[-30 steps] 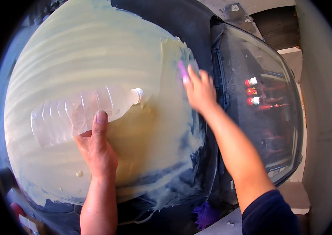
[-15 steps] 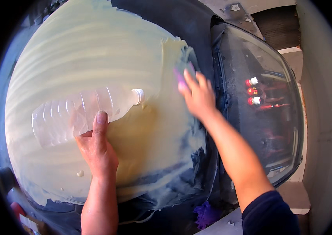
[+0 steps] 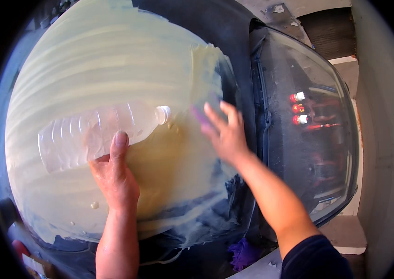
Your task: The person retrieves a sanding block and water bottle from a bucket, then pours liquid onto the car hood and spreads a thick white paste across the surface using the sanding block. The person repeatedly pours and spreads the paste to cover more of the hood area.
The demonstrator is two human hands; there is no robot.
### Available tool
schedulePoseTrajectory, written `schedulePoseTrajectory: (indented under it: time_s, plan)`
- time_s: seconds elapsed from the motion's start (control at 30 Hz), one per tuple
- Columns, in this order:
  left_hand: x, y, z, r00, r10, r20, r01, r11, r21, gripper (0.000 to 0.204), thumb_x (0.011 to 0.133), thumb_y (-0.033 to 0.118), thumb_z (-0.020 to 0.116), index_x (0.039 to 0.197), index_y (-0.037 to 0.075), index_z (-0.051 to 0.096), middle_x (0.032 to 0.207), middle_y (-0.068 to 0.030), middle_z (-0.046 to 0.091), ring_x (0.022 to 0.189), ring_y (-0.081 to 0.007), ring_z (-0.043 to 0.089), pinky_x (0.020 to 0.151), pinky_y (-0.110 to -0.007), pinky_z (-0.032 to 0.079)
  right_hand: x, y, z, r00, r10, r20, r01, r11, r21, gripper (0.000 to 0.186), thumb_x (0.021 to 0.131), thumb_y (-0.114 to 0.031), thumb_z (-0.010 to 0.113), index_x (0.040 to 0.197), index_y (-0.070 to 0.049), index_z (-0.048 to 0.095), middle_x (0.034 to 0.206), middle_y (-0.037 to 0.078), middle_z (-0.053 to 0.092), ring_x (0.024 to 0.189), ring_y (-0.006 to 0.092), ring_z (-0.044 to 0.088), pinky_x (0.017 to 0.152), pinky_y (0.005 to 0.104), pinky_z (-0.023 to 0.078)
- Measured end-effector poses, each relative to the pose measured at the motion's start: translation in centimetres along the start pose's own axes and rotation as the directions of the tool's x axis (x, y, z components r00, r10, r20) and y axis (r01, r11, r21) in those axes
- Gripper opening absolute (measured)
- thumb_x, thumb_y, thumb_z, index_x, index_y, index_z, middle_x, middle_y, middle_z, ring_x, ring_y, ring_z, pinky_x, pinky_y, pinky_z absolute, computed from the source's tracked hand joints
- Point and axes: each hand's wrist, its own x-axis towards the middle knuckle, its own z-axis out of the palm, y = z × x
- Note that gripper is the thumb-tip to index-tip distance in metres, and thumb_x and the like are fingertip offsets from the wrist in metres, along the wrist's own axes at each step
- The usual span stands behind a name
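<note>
My left hand (image 3: 115, 181) grips a clear plastic bottle (image 3: 66, 142) with a white cap, lying sideways, its lower side apparently cut or crumpled; the thumb rests on it. My right hand (image 3: 225, 135), right of the bottle, holds a blurred flat purple-and-grey tool (image 3: 200, 113) against a car hood (image 3: 94, 60) coated in pale cream paste. The paste has a darker yellow-brown patch (image 3: 159, 167) under and right of my left hand, and dark smeared, bare areas along its right and lower edges.
The car's windshield (image 3: 308, 162) fills the right, with small red-and-white ornaments (image 3: 299, 107) behind the glass and a wiper along its base. A grey wall (image 3: 383, 139) stands beyond. A purple cloth (image 3: 243, 253) lies near the lower edge.
My right hand with the purple tool has swept down and leftward over the hood, exposing more dark surface at the upper right of the paste. My left hand and bottle are nearly still.
</note>
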Motion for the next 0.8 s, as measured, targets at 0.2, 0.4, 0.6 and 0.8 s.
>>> schedulePoseTrajectory:
  time_s: [0.2, 0.4, 0.6, 0.8]
  plan:
    - [-0.4, -0.2, 1.1, 0.994, -0.019, 0.104, 0.023, 0.999, -0.035, 0.058, 0.095, 0.023, 0.062, 0.143, 0.003, 0.037, 0.12, -0.0095, 0.059, 0.106, -0.0184, 0.057, 0.091, -0.035, 0.044, 11.4, 6.2, 1.7, 0.953, 0.301, -0.04, -0.302, 0.953, -0.033, 0.048, 0.091, -0.045, 0.06, 0.135, -0.025, 0.058, 0.135, 0.02, 0.046, 0.119, 0.0391, 0.046, 0.103, 0.0481, 0.038]
    - [0.0, 0.0, 0.7, 1.0, -0.004, 0.018, 0.005, 0.997, -0.073, 0.056, 0.096, 0.022, 0.062, 0.142, 0.002, 0.038, 0.118, -0.0095, 0.059, 0.102, -0.0173, 0.057, 0.088, -0.034, 0.044, -2.8, -3.4, -0.3, 0.999, 0.034, 0.029, -0.034, 0.999, 0.023, 0.049, 0.086, -0.039, 0.069, 0.134, -0.029, 0.059, 0.132, 0.02, 0.046, 0.117, 0.0404, 0.047, 0.099, 0.0488, 0.04]
    - [-0.2, 0.3, -0.3, 1.0, -0.002, 0.022, 0.001, 0.998, 0.055, 0.059, 0.092, 0.028, 0.067, 0.139, 0.001, 0.042, 0.111, -0.0084, 0.062, 0.1, -0.0151, 0.056, 0.087, -0.034, 0.042, 3.3, -1.4, 2.0, 0.997, 0.072, -0.026, -0.07, 0.996, 0.061, 0.048, 0.089, -0.04, 0.064, 0.134, -0.024, 0.059, 0.132, 0.022, 0.046, 0.119, 0.0404, 0.045, 0.101, 0.0489, 0.038]
    - [-0.1, -0.1, 1.0, 0.999, 0.032, 0.035, -0.032, 0.999, -0.002, 0.058, 0.093, 0.028, 0.067, 0.138, 0.001, 0.043, 0.114, -0.0078, 0.061, 0.102, -0.0153, 0.056, 0.088, -0.034, 0.042, 10.3, 2.1, 3.0, 0.976, 0.201, -0.082, -0.201, 0.98, 0.005, 0.048, 0.09, -0.04, 0.063, 0.135, -0.024, 0.057, 0.132, 0.022, 0.047, 0.12, 0.041, 0.045, 0.101, 0.0477, 0.039]
